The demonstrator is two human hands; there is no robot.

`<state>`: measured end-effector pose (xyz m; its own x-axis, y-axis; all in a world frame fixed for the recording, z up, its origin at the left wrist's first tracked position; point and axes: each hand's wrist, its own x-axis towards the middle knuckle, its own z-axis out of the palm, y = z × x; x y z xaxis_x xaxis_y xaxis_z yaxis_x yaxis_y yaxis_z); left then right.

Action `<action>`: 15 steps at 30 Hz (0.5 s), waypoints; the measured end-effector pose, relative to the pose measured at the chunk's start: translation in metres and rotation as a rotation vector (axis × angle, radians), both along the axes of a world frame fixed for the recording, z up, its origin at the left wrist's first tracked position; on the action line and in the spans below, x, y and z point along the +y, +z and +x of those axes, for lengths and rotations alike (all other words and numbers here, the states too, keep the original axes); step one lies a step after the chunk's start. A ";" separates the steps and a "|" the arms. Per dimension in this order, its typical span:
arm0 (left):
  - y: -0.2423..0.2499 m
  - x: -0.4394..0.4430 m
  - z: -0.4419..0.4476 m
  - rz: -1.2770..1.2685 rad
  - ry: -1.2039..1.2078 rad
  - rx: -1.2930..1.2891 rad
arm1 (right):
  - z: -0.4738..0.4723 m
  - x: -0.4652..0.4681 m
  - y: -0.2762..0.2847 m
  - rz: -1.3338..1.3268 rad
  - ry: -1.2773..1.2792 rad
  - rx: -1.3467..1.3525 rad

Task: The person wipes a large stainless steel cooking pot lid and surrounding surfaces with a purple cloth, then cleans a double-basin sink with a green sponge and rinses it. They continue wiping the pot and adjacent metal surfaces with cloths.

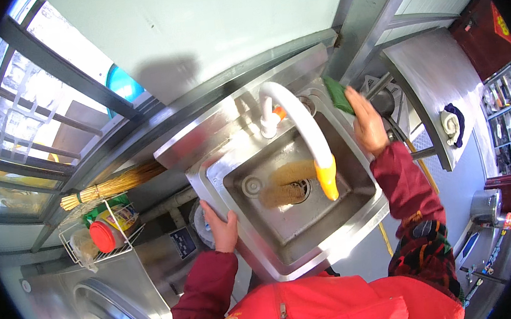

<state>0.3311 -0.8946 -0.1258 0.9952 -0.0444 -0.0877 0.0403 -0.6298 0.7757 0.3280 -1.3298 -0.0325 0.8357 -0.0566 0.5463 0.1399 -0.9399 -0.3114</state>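
A stainless-steel sink (303, 237) stands in front of me, its basin slightly wet. My left hand (223, 228) rests at the left outer edge of the sink, thumb and index finger apart, with nothing visible in it. My right hand (367, 124) holds a green scouring pad (337, 95) at the back right corner of the rim; part of the pad is under the fingers. A white faucet (299, 114) with a yellow tip (327, 180) arches over the basin. Two brownish shapes (286, 195) lie by the drain; I cannot tell what they are.
A straw whisk broom (112, 186) lies left of the sink, above a white wire rack (129, 249) with a red-lidded jar (102, 236). A metal table (429, 62) with a folded cloth (452, 126) stands right. Behind the sink rises a pale wall (225, 21).
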 end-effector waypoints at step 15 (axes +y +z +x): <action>-0.008 -0.005 -0.003 0.033 0.065 -0.100 | 0.178 0.051 -0.008 -0.553 0.790 -0.081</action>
